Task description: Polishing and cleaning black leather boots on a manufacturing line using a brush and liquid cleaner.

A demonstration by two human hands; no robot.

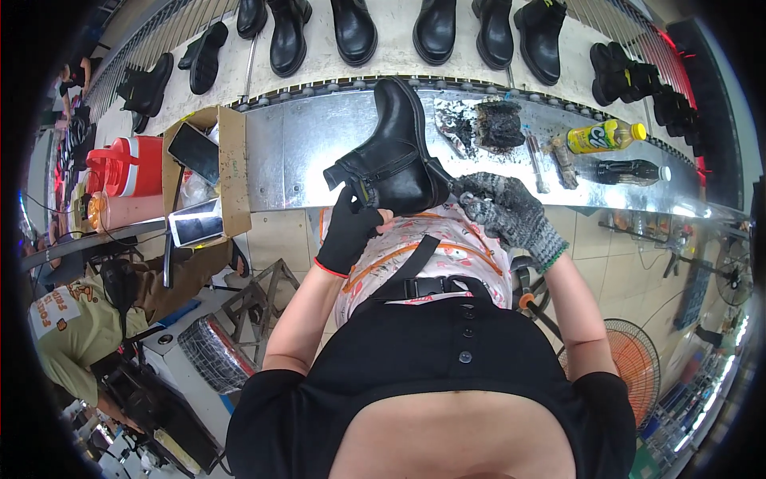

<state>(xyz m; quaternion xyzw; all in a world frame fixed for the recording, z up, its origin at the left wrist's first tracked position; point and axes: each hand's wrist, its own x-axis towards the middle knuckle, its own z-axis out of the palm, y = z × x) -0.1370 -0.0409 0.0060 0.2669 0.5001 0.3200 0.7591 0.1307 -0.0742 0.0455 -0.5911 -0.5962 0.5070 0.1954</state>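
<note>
Head view, showing handwork on a black ankle boot [388, 152]. The boot lay on its side at the middle of the near edge of a metal bench [303, 136], toe pointing far, sole facing right, shaft toward the left. The right hand [511, 215], in a grey knitted glove, pinched a dark brush-like tool [439, 170] at the heel; actual contact could not be told. The left hand [351, 231], in a black glove with bare fingertips, pinched the shaft's open end. Good practice, as judged here, called for a firm left-hand hold against rolling, with light, even strokes kept along the sole edge.

Surroundings: beyond the bench, a pale conveyor [395, 40] carried black boots. At near right stood an orange fan [626, 367]; at left, an open carton [234, 168] held phone-like devices, with a red jug [136, 164] farther left. On the shiny bench's right half lay a blackened mass [499, 126] and a yellow-capped bottle [594, 137].
</note>
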